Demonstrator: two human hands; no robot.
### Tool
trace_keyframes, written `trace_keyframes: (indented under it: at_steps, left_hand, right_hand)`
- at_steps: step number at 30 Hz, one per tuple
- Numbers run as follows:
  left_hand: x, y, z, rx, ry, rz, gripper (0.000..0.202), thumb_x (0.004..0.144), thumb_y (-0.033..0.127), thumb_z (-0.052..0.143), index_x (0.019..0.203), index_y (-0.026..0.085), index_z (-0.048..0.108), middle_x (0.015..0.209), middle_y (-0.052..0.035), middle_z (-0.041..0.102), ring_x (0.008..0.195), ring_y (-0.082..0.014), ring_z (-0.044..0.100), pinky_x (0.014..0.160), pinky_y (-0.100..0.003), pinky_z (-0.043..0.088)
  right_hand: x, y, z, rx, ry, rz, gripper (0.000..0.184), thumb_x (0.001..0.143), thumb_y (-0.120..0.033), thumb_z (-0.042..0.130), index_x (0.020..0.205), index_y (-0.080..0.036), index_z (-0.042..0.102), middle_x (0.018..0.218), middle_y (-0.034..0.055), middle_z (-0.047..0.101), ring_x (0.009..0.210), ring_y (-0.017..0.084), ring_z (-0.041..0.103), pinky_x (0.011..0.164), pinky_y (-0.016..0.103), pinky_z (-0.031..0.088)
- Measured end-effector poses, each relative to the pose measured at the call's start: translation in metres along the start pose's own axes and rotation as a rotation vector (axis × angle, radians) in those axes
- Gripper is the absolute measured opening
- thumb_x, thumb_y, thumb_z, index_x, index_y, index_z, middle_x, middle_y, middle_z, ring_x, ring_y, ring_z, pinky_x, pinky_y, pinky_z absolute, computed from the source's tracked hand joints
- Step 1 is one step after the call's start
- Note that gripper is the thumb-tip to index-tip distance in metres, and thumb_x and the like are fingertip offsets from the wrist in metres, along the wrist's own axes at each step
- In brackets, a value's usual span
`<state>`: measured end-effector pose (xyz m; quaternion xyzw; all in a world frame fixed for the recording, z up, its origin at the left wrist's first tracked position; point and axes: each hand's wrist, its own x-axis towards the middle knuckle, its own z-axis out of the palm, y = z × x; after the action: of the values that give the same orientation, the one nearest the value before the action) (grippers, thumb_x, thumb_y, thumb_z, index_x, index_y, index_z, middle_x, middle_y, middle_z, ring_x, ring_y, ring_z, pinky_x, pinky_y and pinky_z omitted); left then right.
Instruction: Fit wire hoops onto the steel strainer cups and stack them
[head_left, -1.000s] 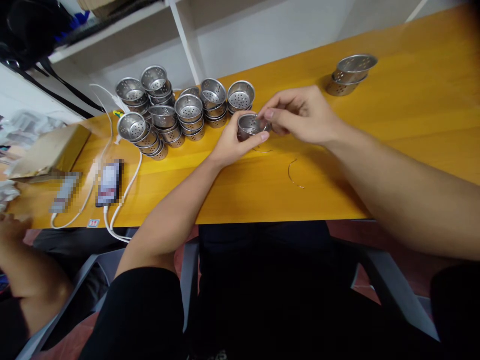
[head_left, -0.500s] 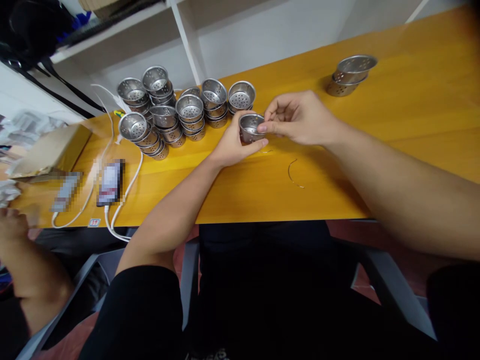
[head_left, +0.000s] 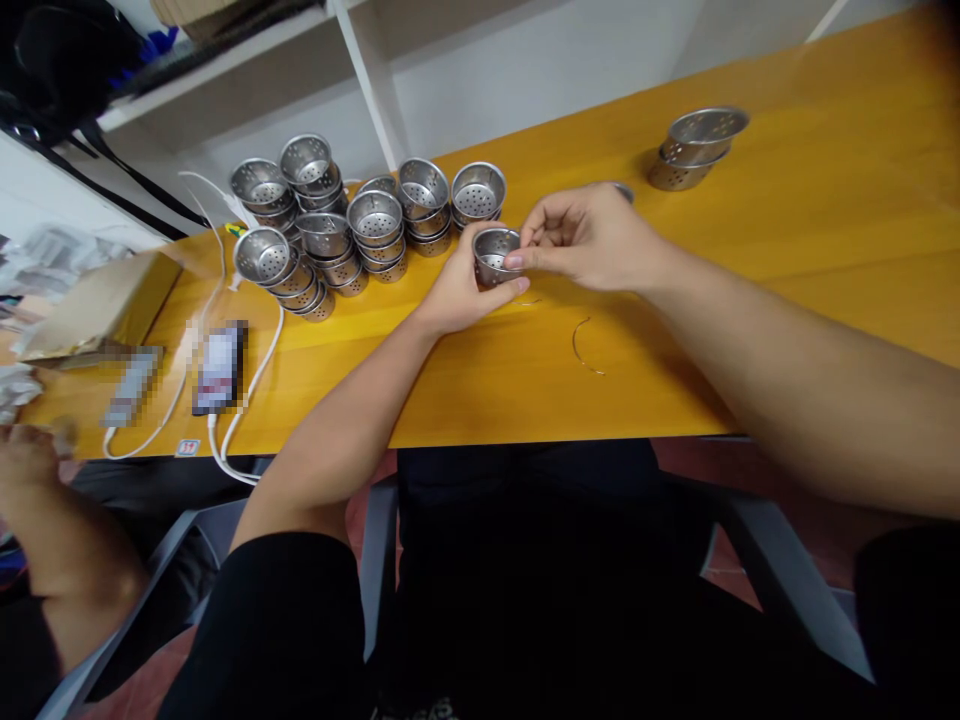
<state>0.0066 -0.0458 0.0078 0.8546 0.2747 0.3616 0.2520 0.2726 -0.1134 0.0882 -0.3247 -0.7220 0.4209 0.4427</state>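
Note:
My left hand (head_left: 461, 285) is wrapped round a small perforated metal cup (head_left: 495, 262), holding it tilted with its mouth up. At the cup's right rim, the thumb and forefinger of my right hand (head_left: 574, 240) are pinched together. Whatever lies between those fingertips is too small to make out. A thin curved wire (head_left: 576, 345) rests on the table below my right hand, and a second short wire (head_left: 531, 302) lies close to the left thumb. Part of a metal rim (head_left: 624, 190) shows behind my right knuckles; the rest is hidden.
Several stacks of perforated cups (head_left: 376, 218) stand left of my hands. Two more stacked cups (head_left: 694, 150) are at the back right. Phones (head_left: 220, 368) with white cables and a cardboard box (head_left: 112, 300) occupy the left side. Another person's arm (head_left: 67, 540) is at far left.
The view has shifted very slightly. My right hand stays pinched at the cup's rim, and a metal rim now shows behind its knuckles. The left hand keeps its grip on the cup.

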Motion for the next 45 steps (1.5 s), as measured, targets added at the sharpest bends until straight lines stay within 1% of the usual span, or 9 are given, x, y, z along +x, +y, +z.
trace_keyframes:
  at_steps: [4,11,16,23,26,30,34,41,45]
  left_hand:
    - [-0.001,0.002,0.001,0.006,0.007,0.008,0.086,0.111,0.063,0.1,0.174,0.028,0.053,0.169,-0.0163,0.069,0.166,-0.0431,0.074,0.149,-0.065,0.058]
    - [0.001,-0.004,0.0,0.002,-0.008,0.024,0.091,0.113,0.072,0.096,0.177,0.029,0.05,0.169,-0.0168,0.069,0.168,-0.0435,0.073,0.15,-0.066,0.057]
    - [0.003,-0.011,0.003,-0.007,-0.014,0.052,0.09,0.114,0.075,0.09,0.177,0.028,0.047,0.167,-0.0172,0.069,0.164,-0.0429,0.074,0.149,-0.07,0.056]
    - [0.008,-0.034,0.009,-0.056,-0.014,0.05,0.109,0.109,0.103,0.078,0.181,0.032,0.038,0.172,-0.0188,0.066,0.172,-0.0447,0.069,0.152,-0.072,0.051]
    - [0.009,-0.033,0.008,-0.079,0.016,0.023,0.114,0.109,0.108,0.074,0.184,0.033,0.035,0.17,-0.0188,0.069,0.168,-0.0433,0.073,0.149,-0.072,0.055]
    - [0.007,-0.004,0.001,-0.055,0.078,-0.077,0.104,0.112,0.097,0.084,0.184,0.033,0.044,0.173,-0.0182,0.071,0.165,-0.0392,0.078,0.146,-0.065,0.063]
    - [0.005,0.023,-0.003,-0.024,0.089,-0.163,0.095,0.112,0.085,0.094,0.18,0.033,0.053,0.172,-0.0163,0.073,0.164,-0.0376,0.08,0.143,-0.061,0.067]
    - [0.003,0.025,-0.003,0.003,0.075,-0.11,0.089,0.115,0.072,0.096,0.181,0.032,0.051,0.174,-0.0165,0.072,0.167,-0.0383,0.079,0.147,-0.06,0.065]
    - [0.004,0.026,-0.002,-0.012,0.08,-0.112,0.086,0.117,0.066,0.095,0.182,0.033,0.049,0.175,-0.0157,0.073,0.167,-0.0355,0.081,0.146,-0.058,0.066]
  right_hand:
    - [-0.002,-0.005,0.0,-0.018,-0.002,0.024,0.068,0.087,-0.091,0.121,0.097,-0.037,0.08,0.083,0.0008,0.074,0.089,0.03,0.062,0.083,0.052,0.062]
    - [-0.002,-0.016,0.008,-0.058,0.056,0.015,0.077,0.079,-0.106,0.115,0.089,-0.037,0.082,0.082,0.0004,0.075,0.081,0.026,0.057,0.076,0.05,0.058]
    - [-0.001,-0.019,0.008,-0.06,0.051,0.01,0.078,0.078,-0.104,0.116,0.088,-0.034,0.082,0.082,0.0011,0.075,0.077,0.023,0.056,0.074,0.047,0.055]
    - [-0.004,-0.007,-0.004,-0.151,0.099,-0.084,0.062,0.104,-0.096,0.103,0.12,-0.037,0.092,0.106,0.0071,0.087,0.091,0.031,0.074,0.085,0.052,0.065]
    - [-0.006,-0.006,-0.009,-0.331,0.129,-0.126,0.043,0.115,-0.082,0.095,0.119,-0.039,0.093,0.115,0.0096,0.088,0.096,0.033,0.074,0.09,0.056,0.067]
    - [-0.009,-0.015,-0.009,-0.472,0.057,-0.115,0.023,0.116,-0.066,0.088,0.116,-0.043,0.092,0.148,0.011,0.087,0.122,0.043,0.078,0.109,0.068,0.07]
    - [-0.009,-0.015,-0.007,-0.518,-0.011,-0.093,0.023,0.115,-0.064,0.086,0.123,-0.044,0.093,0.16,0.0108,0.081,0.143,0.047,0.076,0.126,0.075,0.066]
    - [-0.007,0.005,-0.003,-0.49,-0.098,-0.124,0.029,0.11,-0.054,0.086,0.131,-0.037,0.096,0.164,0.0141,0.077,0.14,0.047,0.078,0.12,0.074,0.071]
    - [-0.008,0.001,0.0,-0.461,-0.071,-0.125,0.032,0.11,-0.062,0.089,0.132,-0.038,0.094,0.163,0.0148,0.078,0.143,0.048,0.076,0.127,0.076,0.066]
